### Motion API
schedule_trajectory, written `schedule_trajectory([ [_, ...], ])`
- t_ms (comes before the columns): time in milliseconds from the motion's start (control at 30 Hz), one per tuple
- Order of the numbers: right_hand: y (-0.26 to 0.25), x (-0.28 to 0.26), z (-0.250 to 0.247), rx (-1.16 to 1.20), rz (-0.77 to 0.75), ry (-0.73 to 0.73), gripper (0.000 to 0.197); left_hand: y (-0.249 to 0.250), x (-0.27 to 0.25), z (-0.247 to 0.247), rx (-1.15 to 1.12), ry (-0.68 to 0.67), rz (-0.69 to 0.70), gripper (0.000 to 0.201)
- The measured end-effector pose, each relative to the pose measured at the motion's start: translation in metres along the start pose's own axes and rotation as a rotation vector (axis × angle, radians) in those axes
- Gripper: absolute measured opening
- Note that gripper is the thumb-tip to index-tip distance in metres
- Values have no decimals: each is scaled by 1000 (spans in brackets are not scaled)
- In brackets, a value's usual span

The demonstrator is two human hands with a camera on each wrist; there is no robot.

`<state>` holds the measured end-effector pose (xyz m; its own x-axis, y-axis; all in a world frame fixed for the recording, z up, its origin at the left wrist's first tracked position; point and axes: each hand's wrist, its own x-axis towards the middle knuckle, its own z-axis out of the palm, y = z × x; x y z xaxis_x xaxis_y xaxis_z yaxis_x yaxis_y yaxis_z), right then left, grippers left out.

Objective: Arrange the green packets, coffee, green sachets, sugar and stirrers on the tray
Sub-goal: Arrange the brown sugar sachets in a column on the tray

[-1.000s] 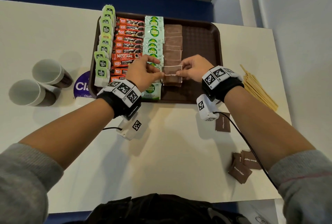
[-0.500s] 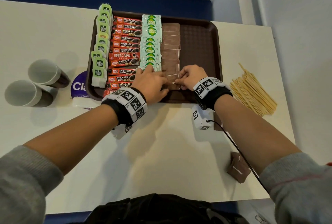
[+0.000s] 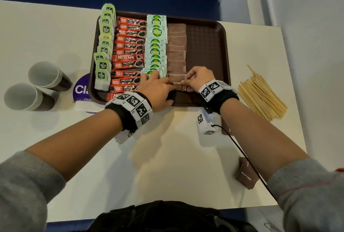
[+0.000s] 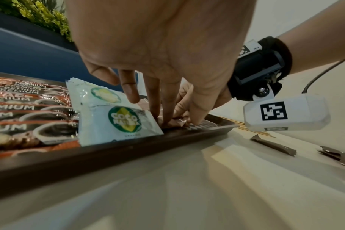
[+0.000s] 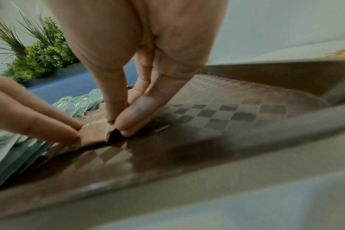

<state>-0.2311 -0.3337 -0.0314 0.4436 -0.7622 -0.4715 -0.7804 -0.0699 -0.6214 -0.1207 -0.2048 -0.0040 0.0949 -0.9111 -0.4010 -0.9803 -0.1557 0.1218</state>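
Both hands, the left hand (image 3: 158, 87) and right hand (image 3: 200, 81), having moved nearer the tray's (image 3: 222, 49) near edge, are pinching a brown sugar sachet (image 3: 177, 83), extending the sugar column; stirrers (image 3: 260, 95) are still waiting on the bench (image 3: 167, 148).

Lighting: bright, even, from overhead. My arms cast soft double shadows on the white table (image 3: 167, 157) near me; the two paper cups (image 3: 35, 86) throw faint ones.

Glare: sheen on the coffee sticks (image 3: 128, 53) and on the green sachets (image 4: 116, 124).

Distortion: head view bows the table's edges outward.

Focus: head view sharp. Left wrist view, my left hand (image 4: 158, 46) soft, near table blurred. Right wrist view, my right hand (image 5: 136, 38) and the tray (image 5: 246, 155) rim smeared; far plants (image 5: 39, 54) clearer.
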Motion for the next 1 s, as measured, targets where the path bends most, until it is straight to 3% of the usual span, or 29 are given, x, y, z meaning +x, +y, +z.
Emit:
schedule_trajectory([
  [500,-8,-17,-28,-27,-58,80,22,4,-3,-13,-145,103,-34,47],
  [700,17,-44,-67,-225,-107,79,18,46,2,-18,-190,99,28,53],
  [1000,101,-87,-116,-400,122,-73,33,136,18,4,-309,-50,252,58],
])
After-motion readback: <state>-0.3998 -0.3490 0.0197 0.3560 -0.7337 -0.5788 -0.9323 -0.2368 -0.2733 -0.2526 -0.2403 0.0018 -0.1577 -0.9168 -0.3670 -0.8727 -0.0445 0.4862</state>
